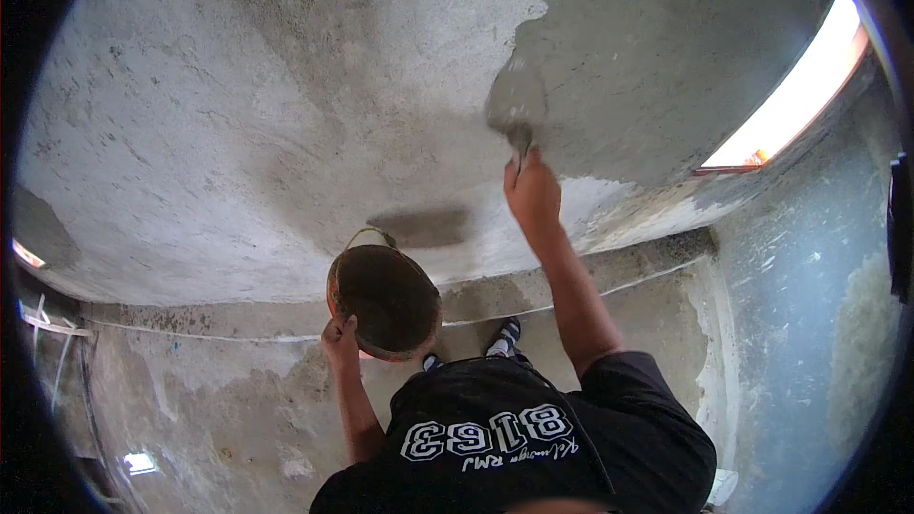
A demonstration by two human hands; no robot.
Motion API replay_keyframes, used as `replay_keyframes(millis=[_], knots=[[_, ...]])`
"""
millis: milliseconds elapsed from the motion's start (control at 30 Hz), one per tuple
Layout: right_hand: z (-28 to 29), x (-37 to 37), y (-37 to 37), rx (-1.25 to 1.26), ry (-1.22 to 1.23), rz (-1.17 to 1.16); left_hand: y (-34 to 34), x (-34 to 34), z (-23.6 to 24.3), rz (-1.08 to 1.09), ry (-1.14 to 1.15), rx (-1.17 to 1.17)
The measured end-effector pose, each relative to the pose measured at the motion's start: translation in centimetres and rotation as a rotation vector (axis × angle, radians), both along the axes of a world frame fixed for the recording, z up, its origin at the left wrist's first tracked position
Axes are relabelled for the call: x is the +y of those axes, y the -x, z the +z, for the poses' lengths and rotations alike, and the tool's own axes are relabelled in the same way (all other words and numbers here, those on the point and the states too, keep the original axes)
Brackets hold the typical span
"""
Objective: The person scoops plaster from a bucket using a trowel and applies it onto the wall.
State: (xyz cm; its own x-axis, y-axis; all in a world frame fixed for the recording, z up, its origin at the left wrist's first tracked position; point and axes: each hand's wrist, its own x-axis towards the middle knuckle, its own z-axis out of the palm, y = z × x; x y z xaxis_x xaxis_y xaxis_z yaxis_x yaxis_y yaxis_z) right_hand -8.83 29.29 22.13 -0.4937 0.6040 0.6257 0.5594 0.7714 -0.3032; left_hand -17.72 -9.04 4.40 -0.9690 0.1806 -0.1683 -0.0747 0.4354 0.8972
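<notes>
My right hand (533,192) is closed round the handle of a trowel (517,95), whose blade looks smeared by motion. The blade is at the wall (400,105), by the edge of a darker, wet-looking patch of plaster (647,67). Lower and to the left, my left hand (340,338) grips the rim of a bucket (386,303), thumb over the edge. The bucket tilts so that its dark inside shows; how much it contains is hard to make out. Its wire handle (371,231) rests up against the far side.
A bright window opening (795,100) lies on the right, beside the plaster. A bluish side wall (809,324) stands at far right. Below the wall runs a ledge (495,295), and my shoes (505,335) are on the floor near it. Poles (57,328) stand at far left.
</notes>
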Motion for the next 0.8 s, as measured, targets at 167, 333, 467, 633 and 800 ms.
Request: replay_keyframes(millis=[167, 333, 467, 633, 800], knots=[[-2.5, -3.3, -3.3, -0.123, 0.229, 0.024, -0.9, 1.3, -0.8, 0.034, -0.337, 0.136], [0.1, -0.2, -2.4, 0.016, 0.103, 0.030, -0.5, 0.9, -1.0, 0.048, -0.273, 0.056], [-1.0, 1.0, -1.8, -0.011, 0.048, -0.005, -0.9, 1.0, -0.3, 0.017, -0.271, 0.042], [-3.6, -2.1, -4.4, -0.136, 0.232, -0.015, -2.2, 0.9, 1.2, 0.040, -0.290, 0.031], [1.1, 1.2, -2.4, 0.278, 0.038, 0.138, -1.6, 0.5, 1.7, 0.003, -0.264, 0.018]])
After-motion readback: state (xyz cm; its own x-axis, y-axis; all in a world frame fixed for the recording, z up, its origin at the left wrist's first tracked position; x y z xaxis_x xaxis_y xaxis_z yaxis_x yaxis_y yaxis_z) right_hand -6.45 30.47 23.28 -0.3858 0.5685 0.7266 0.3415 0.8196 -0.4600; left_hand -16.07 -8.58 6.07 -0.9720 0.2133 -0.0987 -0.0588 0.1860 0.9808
